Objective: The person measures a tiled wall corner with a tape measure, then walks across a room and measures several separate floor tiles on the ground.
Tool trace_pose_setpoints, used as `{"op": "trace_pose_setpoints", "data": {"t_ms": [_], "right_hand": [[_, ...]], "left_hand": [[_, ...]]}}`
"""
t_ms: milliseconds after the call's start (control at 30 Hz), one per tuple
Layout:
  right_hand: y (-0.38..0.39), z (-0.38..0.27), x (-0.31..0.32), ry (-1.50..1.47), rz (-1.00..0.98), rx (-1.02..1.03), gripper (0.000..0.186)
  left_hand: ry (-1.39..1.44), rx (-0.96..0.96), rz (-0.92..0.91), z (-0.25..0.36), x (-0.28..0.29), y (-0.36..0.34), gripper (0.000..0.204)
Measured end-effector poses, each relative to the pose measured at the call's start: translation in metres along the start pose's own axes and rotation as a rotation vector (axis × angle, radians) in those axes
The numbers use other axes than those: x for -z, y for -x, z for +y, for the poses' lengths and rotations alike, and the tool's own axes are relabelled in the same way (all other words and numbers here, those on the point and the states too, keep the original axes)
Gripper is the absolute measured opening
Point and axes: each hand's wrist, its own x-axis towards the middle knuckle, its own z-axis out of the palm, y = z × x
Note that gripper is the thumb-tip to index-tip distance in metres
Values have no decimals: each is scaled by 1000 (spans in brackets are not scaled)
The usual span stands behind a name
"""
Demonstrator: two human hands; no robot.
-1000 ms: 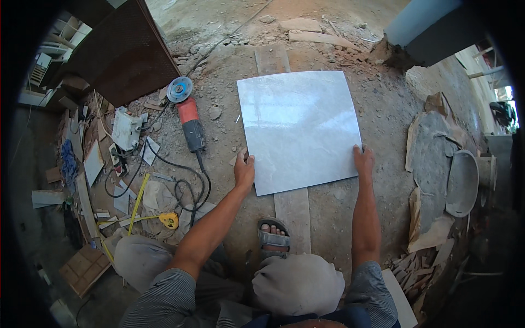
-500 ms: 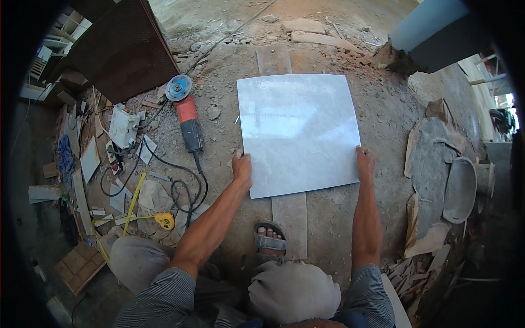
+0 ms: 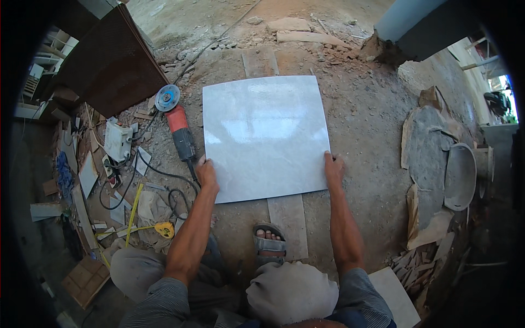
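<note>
A large glossy pale grey floor tile point(image 3: 262, 158) lies between my two hands, in front of me, with bright light reflected on it. My left hand point(image 3: 207, 174) grips its left edge near the close corner. On the opposite side, my right hand point(image 3: 334, 168) is closed on the right edge, thumb on top; the fingers beneath are partly hidden. Under the tile runs a flat strip of board point(image 3: 288, 227), showing at the near and far sides. Just left of the tile lies a red and black angle grinder point(image 3: 180, 131) with a blue-centred disc.
A yellow tape measure point(image 3: 164, 229) with its blade out lies left among offcuts and cable. A white electrical box point(image 3: 117, 139) stands beyond it. At right are a grey basin point(image 3: 459, 177) and broken tile pieces point(image 3: 418, 270). A column point(image 3: 421, 27) rises at far right.
The tile has shifted left over the board strip, closer to the grinder, with both hands holding it. The view has also moved slightly.
</note>
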Motion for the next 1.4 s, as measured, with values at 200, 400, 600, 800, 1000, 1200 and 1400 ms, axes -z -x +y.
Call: {"op": "trace_pose_setpoints", "data": {"t_ms": [200, 400, 600, 800, 1000, 1200, 1400], "right_hand": [[-2, 17, -9, 78, 37, 58, 38], [-8, 26, -10, 187, -23, 255, 36], [-7, 13, 2, 397, -63, 356, 36], [-3, 16, -3, 358, 22, 320, 34], [-2, 16, -2, 189, 52, 288, 31], [-3, 18, -3, 99, 56, 225, 29], [4, 13, -5, 31, 128, 194, 27]], "left_hand": [[-222, -101, -10, 7, -3, 8, 34], [-584, -322, 137, -4, 2, 1, 37], [-768, -316, 159, 6, -6, 13, 43], [-757, -237, 23, 6, 1, 7, 49], [-741, -224, 33, 17, -7, 21, 51], [-728, -198, 17, 14, -7, 18, 52], [-705, -200, 6, 16, -7, 20, 52]]}}
